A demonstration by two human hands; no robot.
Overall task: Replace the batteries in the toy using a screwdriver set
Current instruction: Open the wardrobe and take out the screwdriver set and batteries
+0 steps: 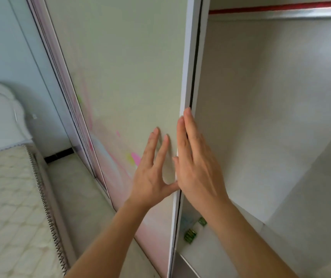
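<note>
step: likely sliding wardrobe door for access | left hand flat, fingers spread, on panel, mid-frame | right hand straight-fingered on door edge for leverage | green batteries, probably, on shelf, lower centre | toy unseen

The white wardrobe shelf holds 2 small green packs lying near its front edge.

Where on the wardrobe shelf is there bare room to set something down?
The shelf is bare at its front edge, between the green packs and the right forearm. Near the sliding door the packs crowd it; the forearm hides the rest.
</note>
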